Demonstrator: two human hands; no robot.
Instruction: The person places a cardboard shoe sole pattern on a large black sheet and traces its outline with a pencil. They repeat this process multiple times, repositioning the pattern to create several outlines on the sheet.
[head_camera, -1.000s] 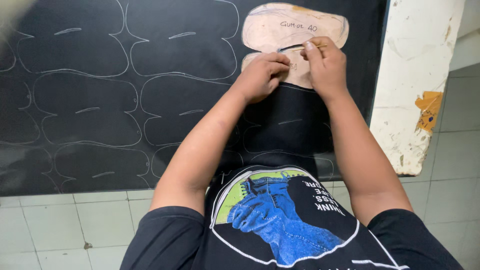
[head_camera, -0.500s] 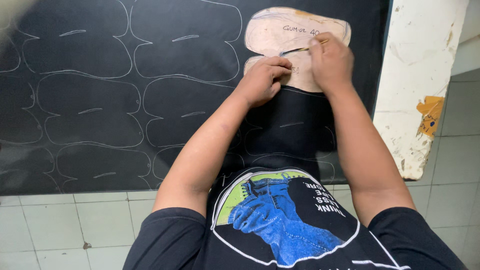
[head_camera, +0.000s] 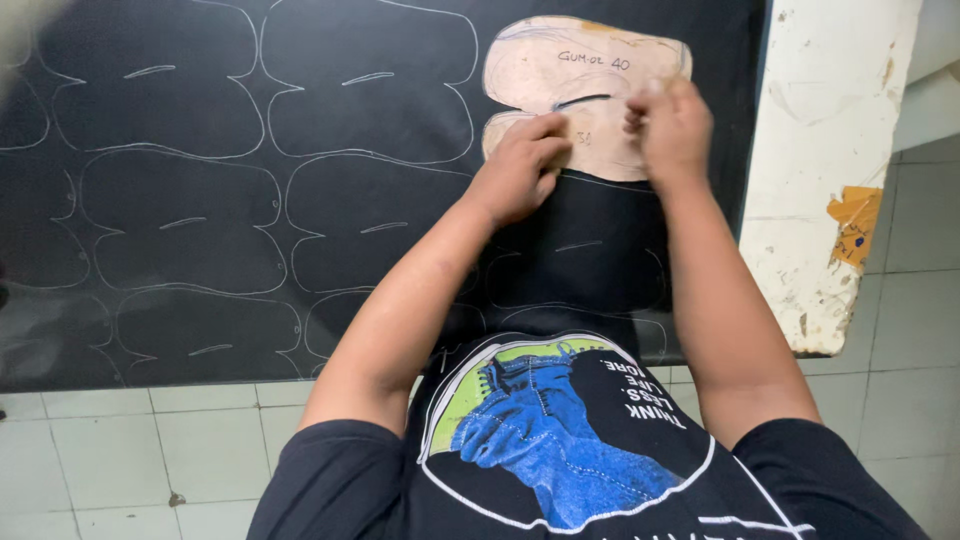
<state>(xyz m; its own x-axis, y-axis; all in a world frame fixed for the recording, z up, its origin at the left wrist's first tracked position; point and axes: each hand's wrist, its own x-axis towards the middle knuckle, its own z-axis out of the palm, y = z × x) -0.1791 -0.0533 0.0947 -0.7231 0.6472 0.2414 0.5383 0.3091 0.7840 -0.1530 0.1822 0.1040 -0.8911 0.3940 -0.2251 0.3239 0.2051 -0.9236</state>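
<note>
Pressing flat, left hand (head_camera: 520, 165) pins the lower edge of a tan, stiff card template (head_camera: 580, 85), lobed outline with a curved slit. Right hand (head_camera: 672, 130) is pinched shut at the template's right edge; what it grips is hidden. Template lies on matte black sheet (head_camera: 200, 250) covered in chalked matching outlines, over pale floor tiles (head_camera: 120, 450).

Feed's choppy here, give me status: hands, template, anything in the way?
Left hand pressing flat on tan template. Right hand at its right edge, grip unclear. Template lies on black sheet with chalk outlines. Nothing blocking.
</note>
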